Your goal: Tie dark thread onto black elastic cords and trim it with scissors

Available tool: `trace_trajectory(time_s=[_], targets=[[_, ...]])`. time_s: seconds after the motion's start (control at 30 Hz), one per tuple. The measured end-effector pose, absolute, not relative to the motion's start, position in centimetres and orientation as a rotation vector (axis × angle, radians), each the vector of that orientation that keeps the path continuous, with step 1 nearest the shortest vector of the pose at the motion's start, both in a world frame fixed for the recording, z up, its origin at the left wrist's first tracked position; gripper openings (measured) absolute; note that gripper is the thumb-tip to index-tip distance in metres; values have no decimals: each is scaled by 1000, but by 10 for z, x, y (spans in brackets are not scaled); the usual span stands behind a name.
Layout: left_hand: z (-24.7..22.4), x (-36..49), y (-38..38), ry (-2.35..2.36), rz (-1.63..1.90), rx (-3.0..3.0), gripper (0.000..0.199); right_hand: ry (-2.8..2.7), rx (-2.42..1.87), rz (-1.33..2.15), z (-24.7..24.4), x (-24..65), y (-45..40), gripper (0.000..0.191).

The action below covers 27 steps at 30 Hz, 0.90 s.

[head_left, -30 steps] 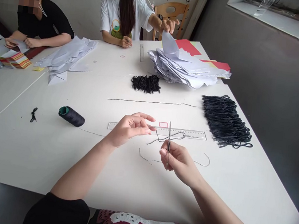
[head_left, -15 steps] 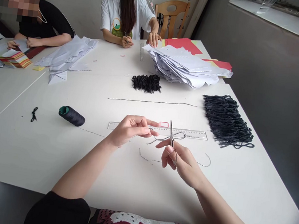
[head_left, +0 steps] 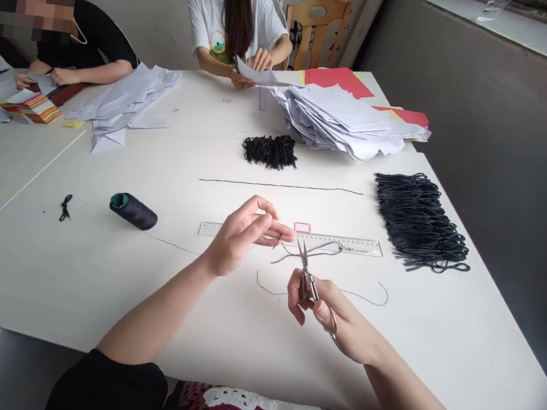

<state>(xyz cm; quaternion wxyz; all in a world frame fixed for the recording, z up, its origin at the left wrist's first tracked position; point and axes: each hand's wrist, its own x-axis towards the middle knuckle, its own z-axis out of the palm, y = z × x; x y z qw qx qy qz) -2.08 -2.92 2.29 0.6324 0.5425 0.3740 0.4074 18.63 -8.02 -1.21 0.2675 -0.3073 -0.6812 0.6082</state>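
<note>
My right hand [head_left: 325, 306] grips small metal scissors [head_left: 308, 273], their blades slightly apart and pointing away from me. Left of the blades, my left hand [head_left: 247, 232] pinches a thin dark thread. This thread [head_left: 168, 240] trails from a dark spool [head_left: 134, 211] lying on its side to the left. A clear ruler [head_left: 373, 248] lies partly behind my left hand. Across it rests a looped dark cord [head_left: 320, 250], near the scissors' tips. A loose thread [head_left: 362, 298] passes beneath my right hand.
A pile of dark looped cords [head_left: 420, 221] lies right, with a smaller black bundle [head_left: 270, 151] and a straight cord [head_left: 280, 186] beyond the ruler. Paper stacks [head_left: 335, 122] stand at the back. Two people sit across the table, handling paper. A small knotted cord [head_left: 66, 207] lies left.
My right hand has drawn back toward me, and the scissors have opened and tilted left. My left hand's fingers have shifted slightly upward. The person opposite has lifted a sheet.
</note>
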Motion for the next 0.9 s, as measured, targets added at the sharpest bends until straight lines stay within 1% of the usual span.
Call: trace_trajectory(time_s=[0.2, 0.37, 0.6, 0.9], targets=[[20, -21, -30, 771, 923, 1238, 36, -1945, -880, 1633, -14, 188, -78, 62], [20, -22, -31, 727, 888, 1243, 32, -2004, -935, 1634, -13, 189, -76, 63], [19, -20, -31, 751, 806, 1213, 32, -2073, -925, 1561, -14, 186, -77, 62], [21, -15, -28, 874, 877, 1214, 16, -2295, -824, 1412, -13, 186, -78, 64]])
